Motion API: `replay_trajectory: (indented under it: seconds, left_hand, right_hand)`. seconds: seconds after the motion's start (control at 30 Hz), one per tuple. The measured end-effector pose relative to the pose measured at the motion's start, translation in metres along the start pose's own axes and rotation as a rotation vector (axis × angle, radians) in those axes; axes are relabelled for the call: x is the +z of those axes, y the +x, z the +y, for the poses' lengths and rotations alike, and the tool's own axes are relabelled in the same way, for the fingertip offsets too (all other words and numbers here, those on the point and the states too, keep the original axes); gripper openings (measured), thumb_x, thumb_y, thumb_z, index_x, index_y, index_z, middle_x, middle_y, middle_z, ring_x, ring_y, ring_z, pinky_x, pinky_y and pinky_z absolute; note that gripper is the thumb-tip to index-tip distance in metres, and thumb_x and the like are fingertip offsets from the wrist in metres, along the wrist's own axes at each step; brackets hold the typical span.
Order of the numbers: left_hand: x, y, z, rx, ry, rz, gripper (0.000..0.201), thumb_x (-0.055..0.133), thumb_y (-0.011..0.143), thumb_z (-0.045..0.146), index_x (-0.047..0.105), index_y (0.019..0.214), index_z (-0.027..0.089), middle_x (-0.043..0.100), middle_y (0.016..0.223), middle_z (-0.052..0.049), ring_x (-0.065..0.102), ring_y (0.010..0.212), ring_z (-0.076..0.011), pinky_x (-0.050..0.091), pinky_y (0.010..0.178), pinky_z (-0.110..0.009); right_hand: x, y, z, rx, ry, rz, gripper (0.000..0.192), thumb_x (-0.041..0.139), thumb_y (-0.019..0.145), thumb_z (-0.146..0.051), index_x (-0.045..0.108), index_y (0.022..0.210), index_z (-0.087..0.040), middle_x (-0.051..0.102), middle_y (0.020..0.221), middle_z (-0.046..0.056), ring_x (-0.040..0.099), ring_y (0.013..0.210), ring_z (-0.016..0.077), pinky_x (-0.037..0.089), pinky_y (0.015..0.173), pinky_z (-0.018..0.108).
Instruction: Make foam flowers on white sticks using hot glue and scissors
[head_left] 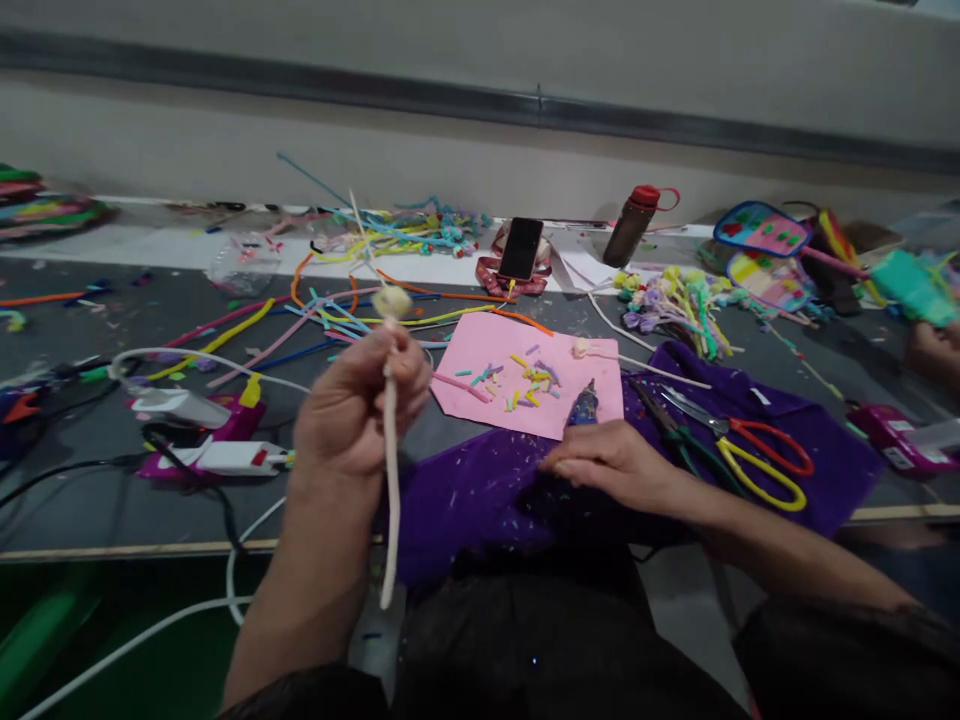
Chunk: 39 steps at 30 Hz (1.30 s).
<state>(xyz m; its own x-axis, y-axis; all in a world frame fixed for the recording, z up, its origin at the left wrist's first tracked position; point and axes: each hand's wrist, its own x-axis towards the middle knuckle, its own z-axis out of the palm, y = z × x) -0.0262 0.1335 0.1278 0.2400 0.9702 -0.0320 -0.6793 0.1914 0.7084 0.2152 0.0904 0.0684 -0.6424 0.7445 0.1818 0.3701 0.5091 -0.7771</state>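
— What has the left hand (pixel 352 410) got?

— A cream pipe cleaner (pixel 389 470), held upright. The grip is closed around its upper part, fingers curled with the thumb pressing across. A small rolled bud (pixel 392 301) tops the stem just above the fingers, and the long tail hangs down past the wrist, over the edge of the surface (pixel 90 500).

— And the right hand (pixel 611 462)?

— It lies palm down on the purple cloth (pixel 750 440), fingers stretched out loosely and closed on nothing. Its fingertips are just beside the near edge of the pink sheet (pixel 487 350), close to a small dark tube with a speckled body (pixel 585 405); I cannot tell whether they touch it.

— What lies around them?

— Short cut bits in many colours (pixel 525 382) are scattered on the pink sheet. A second cream stem with a bud (pixel 581 348) lies at the sheet's far right corner. Scissors with red and yellow handles (pixel 761 462) sit on the cloth to the right of the hand. Left of the raised hand are two glue guns (pixel 217 440) with cords. Farther back, a phone (pixel 520 248) leans upright, a brown bottle with a red cap (pixel 634 225) stands to its right, and loose pipe cleaners (pixel 337 310) sprawl across the grey top.
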Motion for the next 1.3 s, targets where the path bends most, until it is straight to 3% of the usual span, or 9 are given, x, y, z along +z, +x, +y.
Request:
replay_trajectory:
  seconds: [0.17, 0.27, 0.43, 0.63, 0.87, 0.93, 1.03, 1.13, 1.3]
  left_hand:
    - [-0.021, 0.026, 0.017, 0.085, -0.072, 0.002, 0.009, 0.052, 0.079, 0.02, 0.055, 0.071, 0.016, 0.045, 0.048, 0.005, 0.029, 0.036, -0.0034, 0.019, 0.03, -0.015]
    - [-0.027, 0.045, 0.002, 0.032, -0.022, -0.025, 0.008, 0.061, 0.072, 0.02, 0.056, 0.074, 0.015, 0.047, 0.049, 0.006, 0.033, 0.037, -0.0032, 0.02, 0.03, -0.014]
    - [-0.036, 0.062, -0.045, -0.168, 0.1, 0.019, 0.018, 0.067, 0.064, 0.021, 0.056, 0.075, 0.013, 0.05, 0.05, 0.005, 0.037, 0.036, -0.0025, 0.021, 0.031, -0.013]
    - [-0.037, 0.061, -0.082, -0.336, 0.265, 0.007, 0.022, 0.068, 0.065, 0.027, 0.059, 0.076, 0.011, 0.053, 0.051, 0.003, 0.036, 0.034, -0.0016, 0.022, 0.031, -0.012]
    - [-0.036, 0.059, -0.084, -0.376, 0.311, -0.043, 0.019, 0.067, 0.068, 0.029, 0.06, 0.071, 0.012, 0.054, 0.051, 0.003, 0.036, 0.034, -0.0011, 0.024, 0.033, -0.013]
    - [-0.036, 0.059, -0.082, -0.371, 0.31, -0.039, 0.019, 0.066, 0.069, 0.03, 0.06, 0.072, 0.012, 0.054, 0.052, 0.003, 0.037, 0.034, -0.0014, 0.024, 0.033, -0.013]
    - [-0.038, 0.06, -0.079, -0.375, 0.308, -0.012, 0.02, 0.066, 0.068, 0.031, 0.059, 0.072, 0.012, 0.055, 0.052, 0.003, 0.036, 0.033, -0.0013, 0.024, 0.032, -0.013]
    - [-0.04, 0.062, -0.077, -0.381, 0.3, 0.023, 0.021, 0.068, 0.066, 0.03, 0.059, 0.072, 0.012, 0.055, 0.051, 0.003, 0.035, 0.033, -0.0008, 0.022, 0.031, -0.013]
    - [-0.04, 0.064, -0.077, -0.391, 0.306, 0.05, 0.02, 0.068, 0.067, 0.029, 0.059, 0.073, 0.012, 0.055, 0.052, 0.003, 0.033, 0.033, -0.0003, 0.021, 0.031, -0.012]
  right_hand:
    - [0.004, -0.035, 0.007, -0.062, -0.519, -0.199, 0.024, 0.043, 0.088, -0.021, 0.066, 0.089, -0.019, 0.062, 0.072, 0.004, 0.055, 0.065, 0.0131, 0.042, 0.057, 0.024]
    - [-0.003, -0.043, 0.008, -0.03, -0.653, -0.133, 0.022, 0.044, 0.087, -0.02, 0.065, 0.094, -0.02, 0.063, 0.089, 0.007, 0.057, 0.072, 0.0145, 0.045, 0.059, 0.025]
    - [-0.037, -0.058, 0.015, 0.073, -0.694, 0.168, 0.028, 0.049, 0.085, -0.022, 0.056, 0.112, -0.021, 0.053, 0.117, 0.011, 0.057, 0.098, 0.0199, 0.05, 0.076, 0.032]
    - [-0.073, -0.059, 0.03, 0.122, -0.711, 0.416, 0.02, 0.049, 0.085, -0.022, 0.061, 0.102, -0.022, 0.06, 0.099, 0.008, 0.06, 0.09, 0.0186, 0.05, 0.077, 0.031]
    - [-0.121, -0.047, 0.016, 0.304, -0.295, 0.471, 0.017, 0.054, 0.083, -0.03, 0.064, 0.094, -0.022, 0.062, 0.093, 0.005, 0.062, 0.077, 0.0168, 0.049, 0.062, 0.026]
    - [-0.127, -0.037, 0.021, 0.297, -0.158, 0.369, 0.02, 0.052, 0.084, -0.032, 0.063, 0.097, -0.022, 0.063, 0.097, 0.005, 0.062, 0.075, 0.0156, 0.05, 0.058, 0.024]
    - [-0.126, -0.016, 0.039, 0.252, -0.279, 0.152, 0.021, 0.054, 0.082, -0.031, 0.065, 0.097, -0.021, 0.063, 0.101, 0.007, 0.061, 0.088, 0.0191, 0.05, 0.072, 0.03]
    - [-0.127, -0.001, 0.05, 0.222, -0.456, 0.2, 0.021, 0.051, 0.084, -0.028, 0.065, 0.097, -0.021, 0.063, 0.103, 0.007, 0.059, 0.092, 0.0193, 0.049, 0.078, 0.033]
    - [-0.132, -0.003, 0.042, 0.233, -0.332, 0.336, 0.019, 0.05, 0.085, -0.029, 0.066, 0.094, -0.023, 0.063, 0.099, 0.006, 0.06, 0.086, 0.0173, 0.05, 0.069, 0.031]
